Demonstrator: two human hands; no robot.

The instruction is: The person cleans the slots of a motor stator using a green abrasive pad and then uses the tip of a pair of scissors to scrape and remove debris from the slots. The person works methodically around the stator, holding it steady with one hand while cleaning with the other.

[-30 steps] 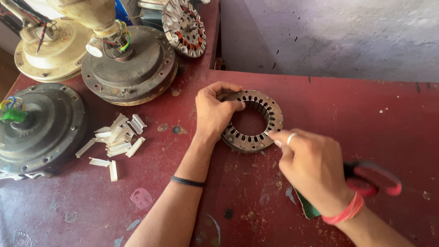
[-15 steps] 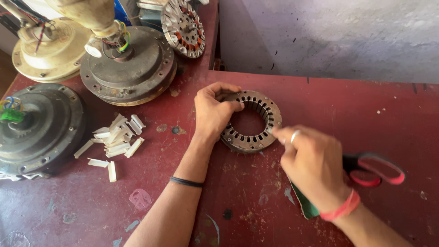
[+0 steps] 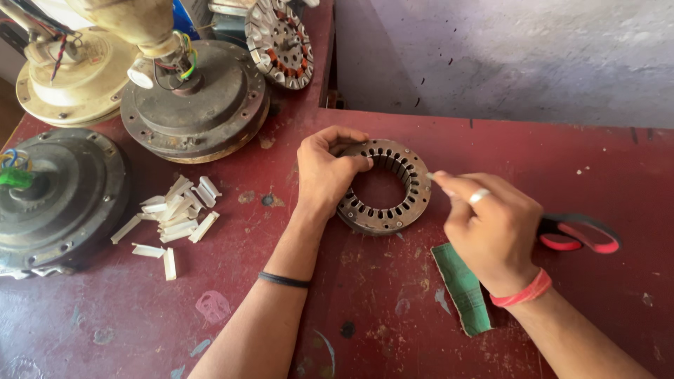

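A grey slotted metal ring, a bare stator core [image 3: 397,200], lies flat on the dark red table [image 3: 365,309]. My left hand [image 3: 324,172] grips its left rim, thumb and fingers curled over the edge. My right hand [image 3: 491,228], with a ring on one finger and a red band at the wrist, hovers just right of the core. Its thumb and forefinger pinch a small pale strip [image 3: 432,177] near the core's right rim. A green sheet strip [image 3: 462,288] lies under that wrist.
Red-handled scissors [image 3: 579,235] lie behind my right hand. A heap of white folded paper pieces [image 3: 172,214] sits at the left. Dark fan motor housings [image 3: 193,105] [image 3: 53,200], a cream housing [image 3: 67,77] and a wound stator [image 3: 279,42] stand along the back left. A grey wall is behind.
My right hand has drifted slightly to the right and back towards the core's right rim, still pinching the strip. The left hand keeps its grip on the core.
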